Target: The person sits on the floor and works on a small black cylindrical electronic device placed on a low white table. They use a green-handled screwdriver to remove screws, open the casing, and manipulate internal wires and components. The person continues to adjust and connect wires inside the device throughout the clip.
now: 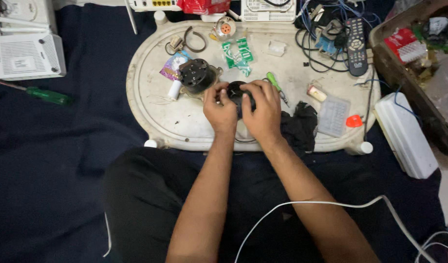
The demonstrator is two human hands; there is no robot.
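Both hands, left hand [219, 109] and right hand [263, 109], pinch a round black part [236, 93] mid-tray, fingers curled tight around its rim. A second black motor housing [197, 74] sits just left. Green packet [237, 54] behind; purple packet [173, 65] farther left. Oval white tray [151, 112] has bare room toward its left edge

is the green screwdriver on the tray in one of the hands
No, the green screwdriver lies on the tray beside the right hand, untouched.
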